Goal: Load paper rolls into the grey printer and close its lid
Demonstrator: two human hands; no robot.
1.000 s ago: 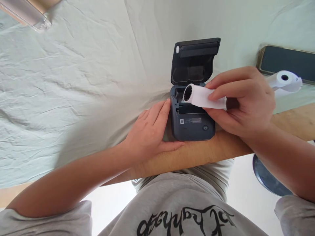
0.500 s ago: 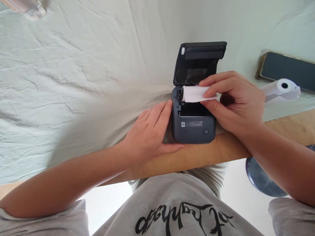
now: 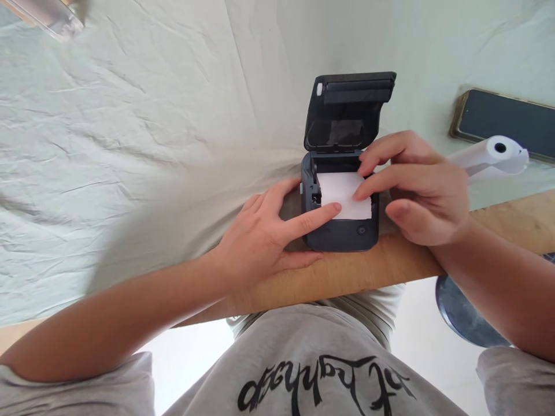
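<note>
A dark label printer [image 3: 340, 240] sits at the table's front edge, its lid [image 3: 349, 112] raised. A paper roll lies in its bay, and the loose end of the white paper [image 3: 342, 190] hangs over the front face. My left hand [image 3: 264, 231] lies against the printer's left side with fingers spread. One finger presses on the paper, while the thumb stretches along the printer's front edge. Over the bay's right side is my right hand [image 3: 420, 188], fingers apart. Its fingertips touch the paper and the bay's back right, and the thumb is clear of the paper.
Behind my right hand lies another white paper roll [image 3: 498, 153], beside a dark phone [image 3: 505, 121]. A pale wrinkled cloth [image 3: 173, 115] covers the table, with a bare wooden edge [image 3: 390, 260] at the front. A clear object [image 3: 60, 20] stands far left.
The paper roll has gone down into the printer's bay, and its loose end now covers the front face. My right hand has loosened its pinch. A left finger has moved onto the paper.
</note>
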